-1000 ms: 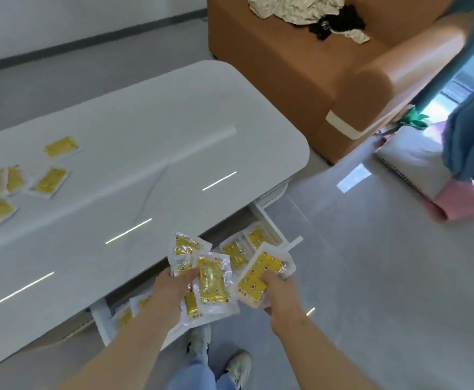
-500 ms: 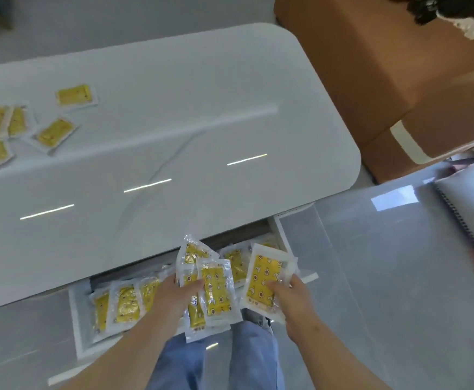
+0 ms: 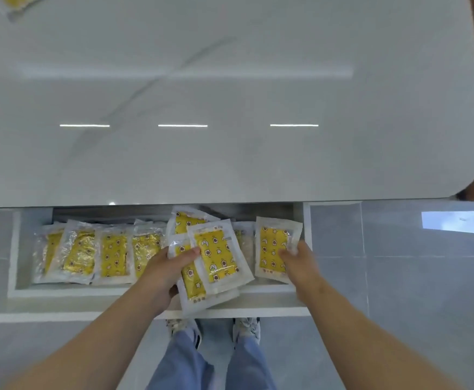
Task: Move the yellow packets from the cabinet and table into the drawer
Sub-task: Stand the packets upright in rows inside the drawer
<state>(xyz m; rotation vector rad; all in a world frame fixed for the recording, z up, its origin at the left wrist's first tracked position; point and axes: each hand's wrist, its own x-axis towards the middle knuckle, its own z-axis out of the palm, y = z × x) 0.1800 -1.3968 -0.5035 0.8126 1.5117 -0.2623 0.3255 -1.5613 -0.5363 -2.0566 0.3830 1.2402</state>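
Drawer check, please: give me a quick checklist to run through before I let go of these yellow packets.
1. Drawer pulled out from under the table: ok.
2. Right hand holding a single packet above the drawer's right end: ok.
3. Left hand gripping a fanned bunch of packets: ok, but the lowest one overhangs the drawer's front edge: not ok for a straight drop.
4. Free floor space at the right end: cannot tell, the held packets hide it.
5. Row of packets already lying in the left half: ok.
6. Table emptied: not ok, a packet shows at the top left edge.
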